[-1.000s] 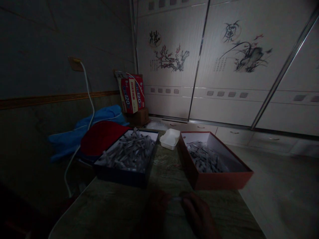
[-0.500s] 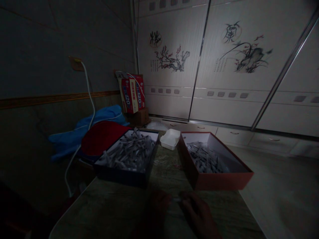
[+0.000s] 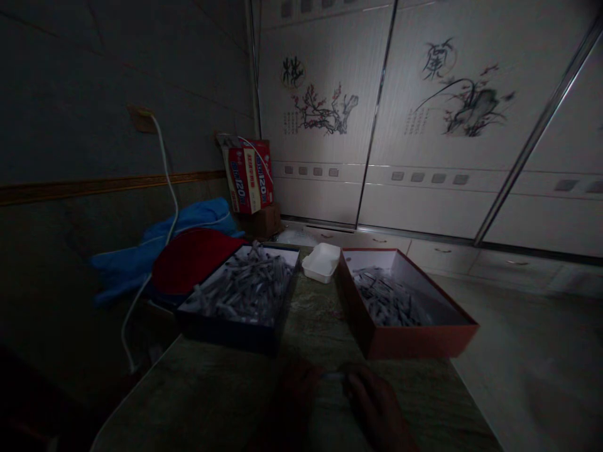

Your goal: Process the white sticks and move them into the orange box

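Low over the near part of the table, my left hand (image 3: 299,384) and my right hand (image 3: 375,399) face each other, both closed. Between their fingertips spans a short, thin, pale tube-like piece (image 3: 333,376), each hand pinching one end. Dim light hides its exact kind. Beyond my left hand stands a dark blue box (image 3: 230,336) heaped with slim clear-and-dark pieces (image 3: 249,285). An orange-red box (image 3: 419,342), white inside, stands past my right hand and holds a lower pile of similar pieces (image 3: 389,300).
A white plastic tray (image 3: 321,263) sits between the boxes at the table's (image 3: 198,389) far end. On the left are a red round-edged object (image 3: 193,260), blue cloth (image 3: 188,220) and a white cable (image 3: 166,163). Cartons (image 3: 252,179) stand by the sliding wardrobe doors (image 3: 320,113).
Both hands stay in nearly the same place, still holding the thin piece. The right hand has shifted very slightly to the right; the boxes have not moved.
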Demonstrator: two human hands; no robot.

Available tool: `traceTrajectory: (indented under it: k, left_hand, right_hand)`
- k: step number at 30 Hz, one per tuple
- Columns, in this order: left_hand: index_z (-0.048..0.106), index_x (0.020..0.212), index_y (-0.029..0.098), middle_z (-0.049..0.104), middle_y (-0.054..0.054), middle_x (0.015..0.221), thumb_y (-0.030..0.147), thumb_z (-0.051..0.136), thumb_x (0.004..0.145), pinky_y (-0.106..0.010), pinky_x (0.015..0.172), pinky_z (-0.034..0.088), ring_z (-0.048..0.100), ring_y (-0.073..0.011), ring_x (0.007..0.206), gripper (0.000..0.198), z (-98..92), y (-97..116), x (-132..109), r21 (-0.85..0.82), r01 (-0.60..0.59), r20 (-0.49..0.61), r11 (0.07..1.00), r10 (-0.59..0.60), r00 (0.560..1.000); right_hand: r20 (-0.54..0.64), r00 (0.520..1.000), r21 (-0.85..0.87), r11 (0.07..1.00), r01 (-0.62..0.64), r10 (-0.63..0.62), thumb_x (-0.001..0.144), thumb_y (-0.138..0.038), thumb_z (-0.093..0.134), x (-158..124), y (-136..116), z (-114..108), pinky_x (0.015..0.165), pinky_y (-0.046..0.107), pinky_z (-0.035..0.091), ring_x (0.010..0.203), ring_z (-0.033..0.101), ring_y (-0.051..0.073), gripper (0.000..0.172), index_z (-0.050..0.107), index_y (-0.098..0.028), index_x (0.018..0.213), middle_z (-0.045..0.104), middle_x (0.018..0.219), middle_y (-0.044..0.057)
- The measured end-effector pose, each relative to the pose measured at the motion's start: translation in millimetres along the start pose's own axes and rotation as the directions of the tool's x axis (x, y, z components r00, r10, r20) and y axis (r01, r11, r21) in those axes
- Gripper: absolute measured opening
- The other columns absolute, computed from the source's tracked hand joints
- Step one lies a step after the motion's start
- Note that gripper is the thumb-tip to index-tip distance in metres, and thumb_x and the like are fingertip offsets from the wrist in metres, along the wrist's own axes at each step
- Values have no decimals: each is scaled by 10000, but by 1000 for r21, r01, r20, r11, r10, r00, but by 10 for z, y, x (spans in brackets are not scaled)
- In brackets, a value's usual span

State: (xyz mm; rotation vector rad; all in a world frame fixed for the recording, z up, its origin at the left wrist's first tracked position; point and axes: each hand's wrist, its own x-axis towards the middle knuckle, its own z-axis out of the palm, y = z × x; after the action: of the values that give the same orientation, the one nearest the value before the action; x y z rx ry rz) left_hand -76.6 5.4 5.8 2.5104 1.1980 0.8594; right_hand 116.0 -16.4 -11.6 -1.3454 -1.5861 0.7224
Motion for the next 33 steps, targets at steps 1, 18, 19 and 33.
traceTrajectory:
  k: [1, 18, 19, 33]
  left_hand:
    - [551, 1127, 203, 570, -80, 1181, 300, 514, 877, -410, 808, 508, 589, -200, 959, 270, -2, 1, -2, 3, 1, -3, 1000, -1, 1000]
    - [547, 1131, 197, 571, -80, 1176, 301, 517, 875, -411, 804, 510, 590, -201, 957, 277, 57, -36, -29, 22, 50, -35, 998, -49, 998]
    - [547, 1131, 197, 571, -80, 1176, 300, 518, 875, -411, 804, 510, 590, -201, 956, 277, 80, -58, -32, 20, 55, -37, 998, -54, 998]
    - [588, 1072, 233, 605, -65, 1126, 302, 483, 890, -380, 805, 516, 600, -184, 925, 221, 198, -147, -73, -17, 85, -60, 996, -86, 994]
  right_hand:
    - [4, 1000, 17, 1000, 2, -2, 876, -430, 460, 0, 1, -3, 702, 257, 487, 750, 627, 191, 303, 649, -209, 959, 678, 792, 42]
    - [80, 996, 75, 996, -41, 35, 871, -450, 450, 15, -21, -3, 671, 253, 459, 725, 624, 187, 310, 638, -204, 865, 672, 753, 29]
    - [60, 997, 95, 994, -50, 44, 863, -458, 463, 15, -2, 4, 663, 254, 458, 715, 619, 187, 308, 634, -201, 859, 669, 746, 31]
    - [1, 971, 285, 931, -230, 239, 752, -488, 609, 46, 39, 19, 532, 209, 347, 583, 438, 120, 303, 595, -186, 730, 503, 625, -32]
